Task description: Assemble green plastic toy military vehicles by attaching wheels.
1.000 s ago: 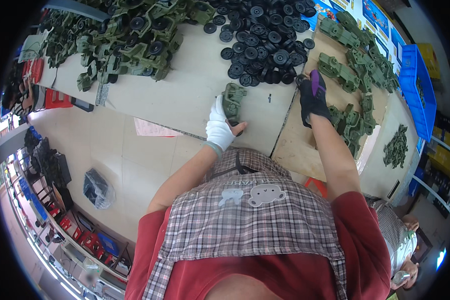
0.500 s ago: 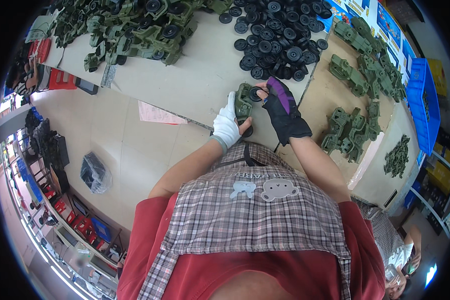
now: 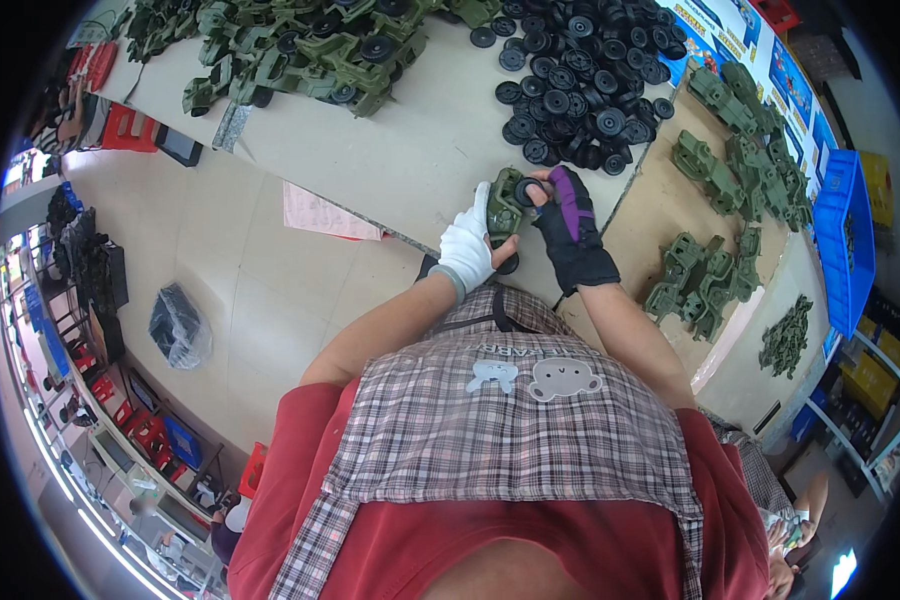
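My left hand, in a white glove with bare fingertips, is closed round a green toy jeep above the near edge of the table. A black wheel is pinched in my right hand, which wears a black and purple fingerless glove. That wheel sits against the jeep's right side; whether it is fixed there I cannot tell. Another black wheel shows at the jeep's near end, below my left thumb. Just beyond my hands lies a heap of black wheels.
Green jeep bodies are piled at the far left of the table. More jeep bodies stand on a brown board at right, near small green parts. A blue crate stands beyond. A plastic-wrapped bundle lies on the floor.
The whole view has shifted slightly. My hands keep the same hold, with the wheel still against the jeep's right side.
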The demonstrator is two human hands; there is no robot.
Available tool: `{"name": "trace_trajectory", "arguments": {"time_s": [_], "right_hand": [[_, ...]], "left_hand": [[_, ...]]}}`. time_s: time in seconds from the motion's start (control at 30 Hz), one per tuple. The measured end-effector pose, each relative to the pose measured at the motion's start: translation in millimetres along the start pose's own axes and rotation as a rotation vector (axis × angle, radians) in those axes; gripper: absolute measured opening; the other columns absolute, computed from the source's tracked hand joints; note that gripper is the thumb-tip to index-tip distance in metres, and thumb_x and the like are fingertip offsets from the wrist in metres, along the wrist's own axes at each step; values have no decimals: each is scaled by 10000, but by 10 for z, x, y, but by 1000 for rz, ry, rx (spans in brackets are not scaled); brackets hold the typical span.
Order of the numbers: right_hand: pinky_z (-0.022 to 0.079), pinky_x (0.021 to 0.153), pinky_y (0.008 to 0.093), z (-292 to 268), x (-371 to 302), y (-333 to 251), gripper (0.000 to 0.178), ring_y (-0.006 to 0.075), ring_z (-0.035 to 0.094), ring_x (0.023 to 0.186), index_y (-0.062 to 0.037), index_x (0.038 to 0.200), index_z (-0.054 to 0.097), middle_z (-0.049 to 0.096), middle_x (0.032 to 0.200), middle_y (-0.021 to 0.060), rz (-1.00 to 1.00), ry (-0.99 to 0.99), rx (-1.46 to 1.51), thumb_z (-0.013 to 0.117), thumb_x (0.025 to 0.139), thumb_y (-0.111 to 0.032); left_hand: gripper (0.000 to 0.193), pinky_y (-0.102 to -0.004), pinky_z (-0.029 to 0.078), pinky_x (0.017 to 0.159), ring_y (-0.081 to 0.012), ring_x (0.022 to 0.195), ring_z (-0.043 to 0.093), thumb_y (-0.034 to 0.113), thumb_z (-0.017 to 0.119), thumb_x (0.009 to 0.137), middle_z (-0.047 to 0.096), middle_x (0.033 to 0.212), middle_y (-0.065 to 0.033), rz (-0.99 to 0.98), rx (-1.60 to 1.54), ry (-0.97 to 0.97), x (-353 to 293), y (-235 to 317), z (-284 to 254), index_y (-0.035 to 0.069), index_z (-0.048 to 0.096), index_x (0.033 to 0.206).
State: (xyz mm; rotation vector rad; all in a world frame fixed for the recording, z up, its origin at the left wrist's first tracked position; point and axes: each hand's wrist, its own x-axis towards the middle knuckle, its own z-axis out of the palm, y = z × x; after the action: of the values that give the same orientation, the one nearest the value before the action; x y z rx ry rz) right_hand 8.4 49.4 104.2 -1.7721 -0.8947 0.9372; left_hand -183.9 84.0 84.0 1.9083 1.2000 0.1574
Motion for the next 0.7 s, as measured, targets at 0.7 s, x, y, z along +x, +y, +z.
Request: {"name": "trace_trajectory", "arguments": {"time_s": [0.7], "right_hand": [[531, 796, 444, 300, 682, -472, 192, 301, 666, 927, -125, 963, 655, 657, 961, 96, -856, -491, -830, 685, 876, -294]], "left_hand": [[965, -527, 524, 820, -445, 926, 637, 435, 840, 830, 630, 1034, -242, 179, -81, 29, 66, -456, 326, -26, 400, 1555]]}}
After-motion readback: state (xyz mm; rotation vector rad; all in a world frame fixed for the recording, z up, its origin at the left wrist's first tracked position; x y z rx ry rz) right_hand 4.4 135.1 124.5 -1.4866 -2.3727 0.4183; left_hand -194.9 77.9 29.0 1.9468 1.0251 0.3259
